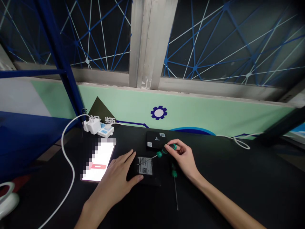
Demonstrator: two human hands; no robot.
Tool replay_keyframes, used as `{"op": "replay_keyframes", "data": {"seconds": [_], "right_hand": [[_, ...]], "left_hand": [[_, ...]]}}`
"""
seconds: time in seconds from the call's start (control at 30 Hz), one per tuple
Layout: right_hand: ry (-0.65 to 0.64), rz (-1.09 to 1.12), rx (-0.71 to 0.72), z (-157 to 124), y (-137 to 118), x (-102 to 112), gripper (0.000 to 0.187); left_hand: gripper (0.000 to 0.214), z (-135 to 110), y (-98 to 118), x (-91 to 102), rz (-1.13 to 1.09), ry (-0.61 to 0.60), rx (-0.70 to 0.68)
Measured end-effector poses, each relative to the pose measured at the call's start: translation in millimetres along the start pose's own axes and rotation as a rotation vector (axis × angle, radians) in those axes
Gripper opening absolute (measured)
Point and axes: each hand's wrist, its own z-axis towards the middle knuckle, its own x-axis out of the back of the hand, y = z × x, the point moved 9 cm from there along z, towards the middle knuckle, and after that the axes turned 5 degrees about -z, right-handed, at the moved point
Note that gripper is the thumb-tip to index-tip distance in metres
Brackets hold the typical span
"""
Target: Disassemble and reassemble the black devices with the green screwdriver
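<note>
My left hand (pixel 119 176) lies flat with fingers spread on the left side of a small black box (pixel 146 168) that has a white label on top. My right hand (pixel 182 156) is closed on a green-and-black screwdriver (pixel 164 151) whose thin shaft points left and down onto the box's label corner. A second black box (pixel 156 140) sits just behind. Another green-handled screwdriver (pixel 175 187) lies on the black table (pixel 226 178) below my right wrist.
A lit phone (pixel 98 160) lies left of my left hand. Behind it a white power strip with a charger (pixel 97 127) feeds a white cable (pixel 68 162) curving down the left. A white object (pixel 8 202) sits at the far left edge. Another white cable (pixel 240 141) lies at the back right.
</note>
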Motion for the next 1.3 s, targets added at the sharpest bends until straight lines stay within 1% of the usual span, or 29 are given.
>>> {"op": "replay_keyframes", "data": {"seconds": [0.17, 0.33, 0.4, 0.5, 0.73, 0.9, 1.07, 1.3], "right_hand": [[0.01, -0.014, -0.007, 3.5, 2.9, 5.3, 0.046], [0.069, -0.021, -0.015, 10.8, 10.6, 18.5, 0.045], [0.092, -0.019, -0.016, 13.5, 14.9, 23.9, 0.043], [0.093, -0.016, -0.024, 15.7, 19.6, 26.8, 0.041], [0.071, -0.037, -0.037, 12.3, 15.0, 20.0, 0.045], [0.056, -0.067, -0.036, 10.3, 12.6, 17.1, 0.047], [0.036, -0.032, -0.037, 10.1, 14.4, 15.9, 0.047], [0.01, -0.022, -0.033, 7.7, 11.9, 11.2, 0.046]], "left_hand": [[0.075, 1.4, -3.5, -3.2, -0.014, -0.003, 0.018], [0.072, 1.5, -3.5, -1.3, -0.021, 0.035, -0.004], [0.072, 1.0, -3.4, -1.5, -0.023, 0.025, 0.003], [0.071, 0.2, -2.6, -1.4, -0.024, 0.007, 0.015], [0.068, -0.3, 1.6, 1.6, -0.003, 0.036, -0.013], [0.07, -0.2, 0.9, -2.0, 0.007, 0.002, 0.003], [0.069, -0.4, 1.7, -0.8, 0.01, 0.013, -0.006], [0.069, 0.4, 4.4, -0.2, 0.036, -0.008, 0.003]]}}
